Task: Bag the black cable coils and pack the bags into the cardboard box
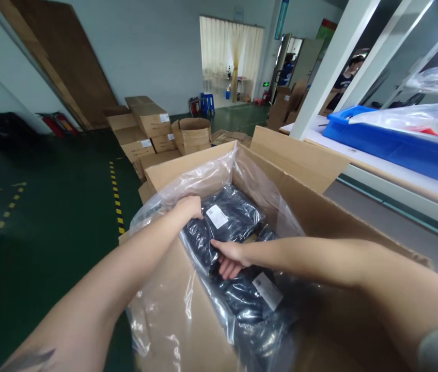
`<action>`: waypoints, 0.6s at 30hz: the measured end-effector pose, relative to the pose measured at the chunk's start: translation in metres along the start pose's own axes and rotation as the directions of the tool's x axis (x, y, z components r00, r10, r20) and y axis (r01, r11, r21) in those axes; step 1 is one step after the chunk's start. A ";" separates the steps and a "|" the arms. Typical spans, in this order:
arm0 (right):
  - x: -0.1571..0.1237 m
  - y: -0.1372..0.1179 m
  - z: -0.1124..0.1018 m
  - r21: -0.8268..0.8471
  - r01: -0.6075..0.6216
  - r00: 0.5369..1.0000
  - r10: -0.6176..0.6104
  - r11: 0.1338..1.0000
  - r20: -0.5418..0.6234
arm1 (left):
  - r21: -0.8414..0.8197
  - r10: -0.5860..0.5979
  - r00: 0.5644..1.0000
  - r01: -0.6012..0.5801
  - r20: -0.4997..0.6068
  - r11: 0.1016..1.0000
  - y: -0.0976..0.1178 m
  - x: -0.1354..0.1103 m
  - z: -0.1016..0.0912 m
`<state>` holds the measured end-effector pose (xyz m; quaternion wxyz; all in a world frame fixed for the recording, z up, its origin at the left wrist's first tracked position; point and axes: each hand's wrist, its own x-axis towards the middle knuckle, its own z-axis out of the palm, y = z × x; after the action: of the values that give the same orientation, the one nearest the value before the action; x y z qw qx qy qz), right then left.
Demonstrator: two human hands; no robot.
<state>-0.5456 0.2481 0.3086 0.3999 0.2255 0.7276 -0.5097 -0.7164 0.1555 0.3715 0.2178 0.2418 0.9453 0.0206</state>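
A big open cardboard box (300, 160) lined with clear plastic (203, 181) stands in front of me. Inside lie black bagged packs, each with a white label. My left hand (188, 206) curls over the far left edge of the top pack (230, 217). My right hand (230, 257) grips the near edge of the same pack, thumb on top and fingers tucked beneath. Another labelled pack (257, 294) lies below my right wrist.
Stacked cardboard boxes (145, 129) and a round cardboard drum (192, 134) stand on the green floor behind. A white table with a blue tray (389, 142) and plastic bags is to the right. A person (345, 77) stands far back right.
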 end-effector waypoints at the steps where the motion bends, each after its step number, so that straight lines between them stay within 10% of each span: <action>1: -0.007 -0.001 -0.008 -0.089 -0.011 1.000 0.012 0.996 0.013 | 0.017 0.013 0.998 -0.012 -0.061 1.000 0.002 -0.009 0.006; 5: -0.027 -0.012 -0.053 -0.415 0.140 0.956 -0.232 0.899 -0.181 | 0.043 0.085 0.971 -0.078 -0.224 0.996 0.020 -0.044 0.031; 11: 0.018 -0.032 -0.114 -0.779 0.297 0.642 -0.720 0.552 -0.265 | 0.013 0.061 0.975 -0.059 -0.213 0.998 0.041 -0.034 0.070; 18: 0.058 -0.010 -0.135 -0.899 0.170 0.614 -0.757 0.404 -0.224 | -0.014 0.162 0.981 -0.164 -0.103 0.986 0.016 -0.014 0.077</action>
<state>-0.6344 0.3645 0.2888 0.0258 -0.0621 0.9917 -0.1096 -0.6652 0.1581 0.3099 0.1697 0.3145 0.9320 0.0612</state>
